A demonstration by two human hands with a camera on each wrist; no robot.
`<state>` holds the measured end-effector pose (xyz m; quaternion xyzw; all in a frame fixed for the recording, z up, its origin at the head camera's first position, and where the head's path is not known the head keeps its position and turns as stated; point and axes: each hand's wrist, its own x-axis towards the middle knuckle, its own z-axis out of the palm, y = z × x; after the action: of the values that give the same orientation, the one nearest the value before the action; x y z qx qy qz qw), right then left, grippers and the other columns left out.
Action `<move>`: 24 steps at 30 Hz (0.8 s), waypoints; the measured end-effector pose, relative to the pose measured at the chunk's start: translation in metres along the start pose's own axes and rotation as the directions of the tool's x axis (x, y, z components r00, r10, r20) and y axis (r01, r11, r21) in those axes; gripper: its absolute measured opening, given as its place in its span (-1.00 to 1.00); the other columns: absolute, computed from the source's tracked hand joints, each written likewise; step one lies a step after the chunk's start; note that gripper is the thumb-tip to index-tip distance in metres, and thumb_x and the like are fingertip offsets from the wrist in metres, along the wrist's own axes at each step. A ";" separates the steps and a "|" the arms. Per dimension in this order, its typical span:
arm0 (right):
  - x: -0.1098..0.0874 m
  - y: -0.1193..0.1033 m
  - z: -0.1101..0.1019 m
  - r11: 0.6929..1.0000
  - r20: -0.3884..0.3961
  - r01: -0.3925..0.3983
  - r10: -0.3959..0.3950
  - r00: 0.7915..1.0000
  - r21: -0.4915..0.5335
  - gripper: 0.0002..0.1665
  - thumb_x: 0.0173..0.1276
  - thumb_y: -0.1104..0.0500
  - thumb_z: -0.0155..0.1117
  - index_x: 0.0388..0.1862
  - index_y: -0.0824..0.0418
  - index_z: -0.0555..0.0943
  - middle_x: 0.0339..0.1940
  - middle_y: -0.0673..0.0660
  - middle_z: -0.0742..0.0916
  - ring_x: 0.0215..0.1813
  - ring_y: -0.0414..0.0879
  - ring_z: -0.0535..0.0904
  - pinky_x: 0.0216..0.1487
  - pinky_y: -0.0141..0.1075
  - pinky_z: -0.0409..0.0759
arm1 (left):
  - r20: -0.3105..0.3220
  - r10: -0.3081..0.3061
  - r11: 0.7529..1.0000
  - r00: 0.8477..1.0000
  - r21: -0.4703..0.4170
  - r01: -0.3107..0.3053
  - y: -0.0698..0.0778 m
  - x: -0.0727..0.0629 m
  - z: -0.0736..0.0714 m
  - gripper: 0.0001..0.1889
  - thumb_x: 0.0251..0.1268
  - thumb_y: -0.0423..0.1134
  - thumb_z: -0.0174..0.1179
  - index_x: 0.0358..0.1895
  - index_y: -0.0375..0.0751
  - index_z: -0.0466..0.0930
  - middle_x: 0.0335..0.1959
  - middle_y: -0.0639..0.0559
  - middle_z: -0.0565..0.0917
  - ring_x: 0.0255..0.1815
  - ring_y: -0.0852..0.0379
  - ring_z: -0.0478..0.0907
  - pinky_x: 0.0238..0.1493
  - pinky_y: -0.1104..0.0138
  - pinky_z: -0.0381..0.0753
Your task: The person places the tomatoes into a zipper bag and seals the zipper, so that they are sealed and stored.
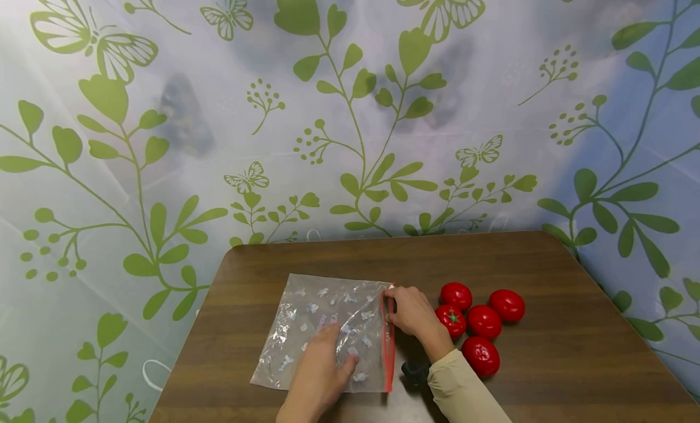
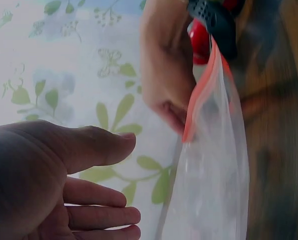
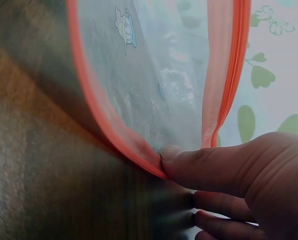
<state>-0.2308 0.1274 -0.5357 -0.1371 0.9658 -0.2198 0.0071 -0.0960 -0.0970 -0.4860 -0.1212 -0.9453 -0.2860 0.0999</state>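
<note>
A clear zip bag [image 1: 306, 313] printed with small cartoon figures lies on the table, its red-orange zip edge [image 1: 389, 374] towards the right. My right hand [image 1: 412, 313] pinches that edge near its far corner. In the right wrist view the bag's mouth gapes, and the thumb [image 3: 204, 167] presses at the end of the red rim [image 3: 88, 95]. Over the lower middle of the bag is my left hand [image 1: 319, 365], thumb spread from the fingers. The left wrist view shows this hand [image 2: 53, 180] holding nothing, fingers extended beside the bag [image 2: 209, 175].
Several glossy red tomatoes [image 1: 483, 321] sit in a cluster right of my right hand, one showing a green star-shaped top [image 1: 452, 318]. A black device [image 1: 415, 372] is at my right wrist. Behind the wooden table [image 1: 574, 350] hangs a leaf-and-butterfly curtain [image 1: 366, 137].
</note>
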 end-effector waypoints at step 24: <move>-0.002 -0.003 -0.002 0.998 0.031 -0.065 0.065 0.997 0.023 -0.39 0.18 0.14 0.74 0.25 0.10 0.80 -0.13 0.17 0.81 -0.24 0.05 0.65 -0.07 0.04 0.79 | 0.203 0.124 0.975 0.971 0.155 -0.157 0.045 0.013 0.049 -0.47 0.34 0.02 0.48 0.26 -0.19 0.73 0.20 -0.17 0.75 0.23 -0.17 0.71 0.25 0.02 0.72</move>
<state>-0.2282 0.1263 -0.5326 -0.1089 0.9669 -0.2288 0.0303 -0.1012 -0.0313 -0.4992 -0.2061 -0.9605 -0.1833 0.0381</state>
